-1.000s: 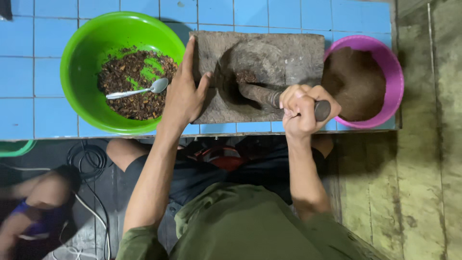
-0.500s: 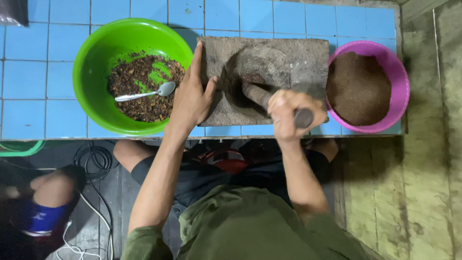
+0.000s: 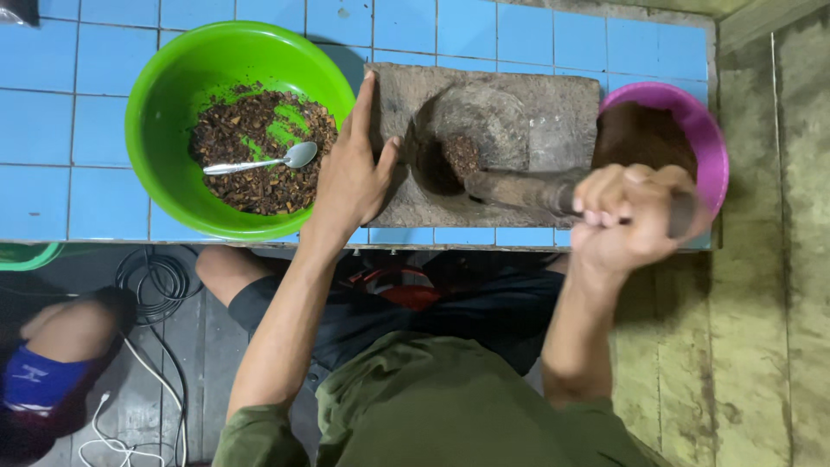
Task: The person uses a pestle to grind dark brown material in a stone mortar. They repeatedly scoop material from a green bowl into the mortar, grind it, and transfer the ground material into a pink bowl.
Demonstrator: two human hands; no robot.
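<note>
Two hands on the job at the blue tiled counter (image 3: 52, 130). Risk first: the left hand (image 3: 354, 177) lies flat against the stone mortar's (image 3: 553, 112) left edge, thumb near the hollow, so a glancing pestle (image 3: 510, 188) could catch it, or flick dark grounds out. The mortar sits between the green bowl (image 3: 164, 95) and the pink bowl (image 3: 692, 130). Right hand (image 3: 627, 216) is fisted tight round the pestle's handle; left fingers are stretched open, only bracing.
</note>
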